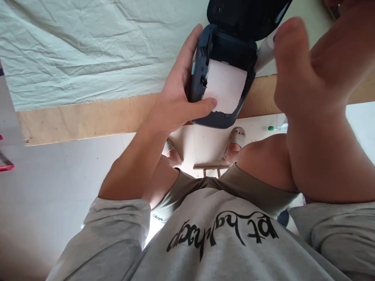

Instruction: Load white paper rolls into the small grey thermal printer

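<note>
At the top middle, the left hand [179,95] grips an open dark printer [233,43], whose paper [227,82] could rip if the thumb [206,107] drags it, with the right hand [310,88], upper right, too blurry to tell its grip.

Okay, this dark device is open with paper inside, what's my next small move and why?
Probably swing the lid down: it stands open, while your left hand holds the dark device, thumb on the white paper inside.
</note>
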`<action>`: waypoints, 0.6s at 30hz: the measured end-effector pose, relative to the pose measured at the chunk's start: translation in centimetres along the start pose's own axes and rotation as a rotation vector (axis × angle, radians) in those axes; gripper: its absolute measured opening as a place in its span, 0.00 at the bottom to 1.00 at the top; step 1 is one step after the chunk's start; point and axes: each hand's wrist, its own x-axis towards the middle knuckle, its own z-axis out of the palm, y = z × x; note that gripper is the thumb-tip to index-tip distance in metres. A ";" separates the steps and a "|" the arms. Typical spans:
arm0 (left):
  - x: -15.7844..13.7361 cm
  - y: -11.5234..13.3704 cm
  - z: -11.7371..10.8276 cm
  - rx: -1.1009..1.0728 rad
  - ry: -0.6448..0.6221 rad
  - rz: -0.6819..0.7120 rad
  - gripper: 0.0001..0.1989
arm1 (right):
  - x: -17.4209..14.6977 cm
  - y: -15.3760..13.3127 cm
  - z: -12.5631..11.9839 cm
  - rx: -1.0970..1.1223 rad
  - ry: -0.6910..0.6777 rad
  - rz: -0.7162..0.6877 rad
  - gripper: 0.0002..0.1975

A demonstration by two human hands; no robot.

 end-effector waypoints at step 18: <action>0.2 0.7 1.6 -0.140 0.174 -0.083 0.11 | -1.2 -2.9 -0.5 -0.491 -0.393 -0.174 0.21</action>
